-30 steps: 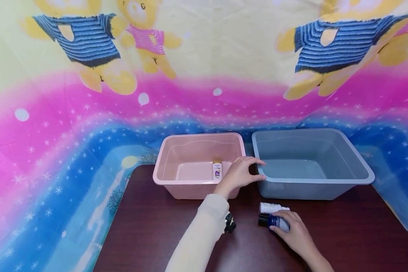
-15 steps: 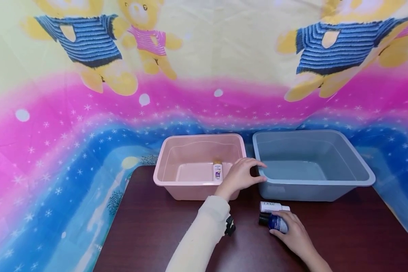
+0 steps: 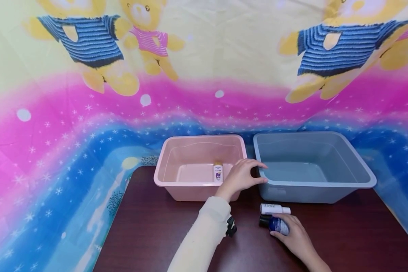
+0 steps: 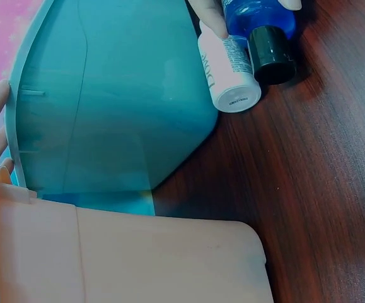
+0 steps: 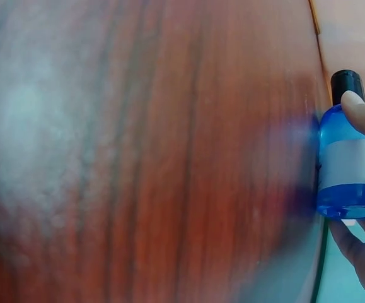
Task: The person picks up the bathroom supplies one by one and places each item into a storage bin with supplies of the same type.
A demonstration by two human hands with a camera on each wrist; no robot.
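Note:
In the head view, my right hand point(image 3: 294, 235) pinches a small blue bottle point(image 3: 278, 225) with a black cap, which lies low over the table, cap pointing left. Its pale label shows in the right wrist view, with the thumb by the cap end point(image 5: 346, 87). Just behind it lies a white Dove bottle point(image 3: 271, 209); one right fingertip reaches between the two bottles in the left wrist view. My left hand point(image 3: 242, 175) rests its spread thumb and fingers at the left front corner of the grey bin point(image 3: 312, 185).
Left of the grey bin stands a pink bin point(image 3: 187, 184), partly behind my left wrist. Inside it is a small white bottle point(image 3: 218, 173) with a gold cap. Both bins stand at the back of the dark wooden table point(image 3: 149, 234), before a printed bear curtain point(image 3: 204, 45).
The white bottle has turned slightly, so its Dove lettering now shows more plainly. The head view has shifted a little; both hands keep nearly the same places.

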